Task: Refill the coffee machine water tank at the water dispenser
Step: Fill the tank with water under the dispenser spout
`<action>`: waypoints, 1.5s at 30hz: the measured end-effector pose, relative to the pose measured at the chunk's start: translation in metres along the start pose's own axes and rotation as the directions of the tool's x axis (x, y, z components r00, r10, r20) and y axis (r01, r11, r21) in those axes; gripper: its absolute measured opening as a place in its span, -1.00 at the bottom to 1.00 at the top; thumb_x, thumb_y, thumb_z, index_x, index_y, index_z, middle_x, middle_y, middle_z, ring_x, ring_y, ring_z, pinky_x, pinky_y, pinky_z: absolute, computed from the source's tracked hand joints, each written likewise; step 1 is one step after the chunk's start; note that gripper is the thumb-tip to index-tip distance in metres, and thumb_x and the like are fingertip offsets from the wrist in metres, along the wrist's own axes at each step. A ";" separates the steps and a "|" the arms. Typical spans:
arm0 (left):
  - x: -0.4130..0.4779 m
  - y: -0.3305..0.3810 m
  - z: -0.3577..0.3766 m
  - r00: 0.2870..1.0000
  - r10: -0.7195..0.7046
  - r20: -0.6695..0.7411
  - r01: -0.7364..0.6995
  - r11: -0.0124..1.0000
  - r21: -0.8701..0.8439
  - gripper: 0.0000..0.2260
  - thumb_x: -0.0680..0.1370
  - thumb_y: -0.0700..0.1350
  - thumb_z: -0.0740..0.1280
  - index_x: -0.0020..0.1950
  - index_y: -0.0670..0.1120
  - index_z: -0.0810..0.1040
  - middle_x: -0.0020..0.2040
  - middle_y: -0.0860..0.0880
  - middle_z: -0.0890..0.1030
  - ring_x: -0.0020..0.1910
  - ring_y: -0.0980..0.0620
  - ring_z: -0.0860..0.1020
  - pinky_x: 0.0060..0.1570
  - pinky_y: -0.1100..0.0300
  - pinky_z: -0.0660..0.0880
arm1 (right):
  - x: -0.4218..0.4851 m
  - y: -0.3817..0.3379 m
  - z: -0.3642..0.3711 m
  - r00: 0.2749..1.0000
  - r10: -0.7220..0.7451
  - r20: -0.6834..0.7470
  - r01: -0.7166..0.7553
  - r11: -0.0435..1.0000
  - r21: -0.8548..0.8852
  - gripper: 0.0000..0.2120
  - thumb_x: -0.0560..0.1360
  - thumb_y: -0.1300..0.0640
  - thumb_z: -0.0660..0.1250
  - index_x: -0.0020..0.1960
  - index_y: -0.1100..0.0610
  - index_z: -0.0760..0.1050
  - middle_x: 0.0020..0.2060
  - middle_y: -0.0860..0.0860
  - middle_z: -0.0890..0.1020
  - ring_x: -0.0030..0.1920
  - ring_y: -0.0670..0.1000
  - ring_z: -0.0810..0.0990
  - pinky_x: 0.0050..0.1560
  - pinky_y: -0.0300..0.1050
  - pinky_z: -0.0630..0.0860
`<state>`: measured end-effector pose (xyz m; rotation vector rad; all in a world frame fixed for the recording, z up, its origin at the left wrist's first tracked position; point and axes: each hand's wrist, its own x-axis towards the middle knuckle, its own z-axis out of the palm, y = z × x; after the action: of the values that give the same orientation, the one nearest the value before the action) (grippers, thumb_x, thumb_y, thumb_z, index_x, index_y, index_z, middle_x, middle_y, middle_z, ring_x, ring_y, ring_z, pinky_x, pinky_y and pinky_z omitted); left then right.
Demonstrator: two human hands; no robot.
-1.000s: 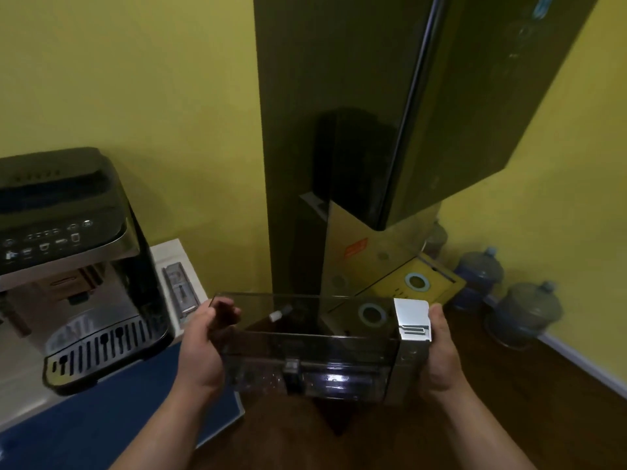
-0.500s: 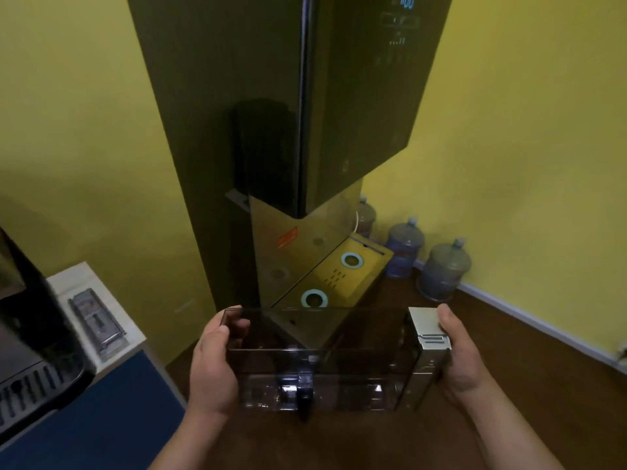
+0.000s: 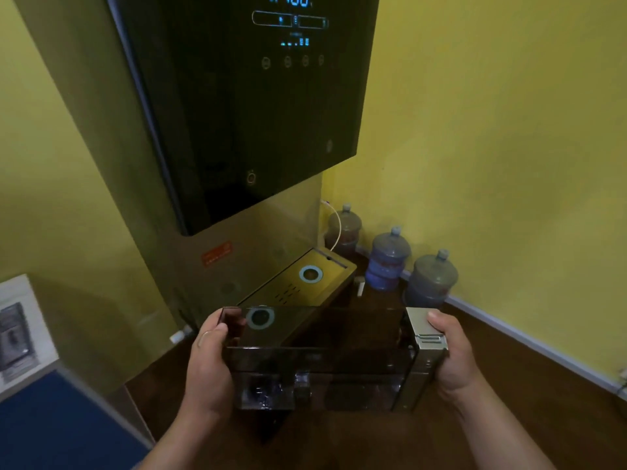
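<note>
The water tank (image 3: 319,357) is held level in front of the water dispenser (image 3: 237,106), its long axis running left to right. The left hand (image 3: 207,364) is clamped on its left end and the right hand (image 3: 451,354) on its metal-capped right end, fingers (image 3: 437,322) curled on the rim. The drip tray (image 3: 305,283) lies just beyond the tank, so a forward push is judged next.

The tall black glass-fronted water dispenser (image 3: 244,113) is cut off by the top edge; its blue display digits are only partly visible. The small orange label (image 3: 217,254) is illegible. The grey object on the white counter (image 3: 13,334) at the left edge is blurred and cropped.
</note>
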<state>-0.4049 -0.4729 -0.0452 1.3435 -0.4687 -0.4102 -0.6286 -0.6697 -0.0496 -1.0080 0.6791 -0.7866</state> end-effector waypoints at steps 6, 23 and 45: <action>-0.003 -0.017 0.066 0.999 -0.024 -0.034 0.024 1.000 0.000 -0.69 0.62 -0.10 0.07 0.02 -0.05 0.61 -0.01 -0.14 0.64 0.04 -0.09 0.56 0.05 0.00 0.44 | 0.027 -0.029 -0.058 0.999 0.002 0.034 -0.002 1.000 0.018 -0.57 0.26 -0.10 0.41 -0.10 0.25 0.54 -0.32 0.16 0.64 -0.31 0.10 0.62 -0.32 -0.16 0.56; 0.128 -0.075 0.173 0.913 -0.349 -0.210 0.318 0.933 -0.167 -0.76 0.65 0.00 0.14 0.01 0.03 0.61 -0.01 -0.20 0.67 -0.03 -0.17 0.64 0.07 -0.08 0.51 | 0.235 -0.056 -0.097 0.987 0.105 0.121 -0.108 0.994 0.025 -0.50 0.56 0.12 0.02 -0.30 0.23 0.66 -0.38 0.19 0.66 -0.37 0.09 0.65 -0.39 -0.21 0.56; 0.241 -0.101 0.221 0.825 -0.287 -0.487 0.205 0.955 -0.215 -0.59 0.58 0.17 0.20 0.33 -0.03 0.50 0.04 -0.20 0.59 0.09 -0.32 0.50 0.29 -0.45 0.28 | 0.465 -0.048 -0.039 0.871 0.290 0.396 -0.267 0.957 -0.114 -0.69 0.40 -0.01 0.29 -0.29 0.23 0.61 -0.38 0.16 0.65 -0.35 0.10 0.64 -0.27 -0.12 0.51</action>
<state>-0.3241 -0.8025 -0.0886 1.3028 0.1873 -0.2738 -0.4172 -1.0868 -0.0823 -1.0552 0.4680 -0.2868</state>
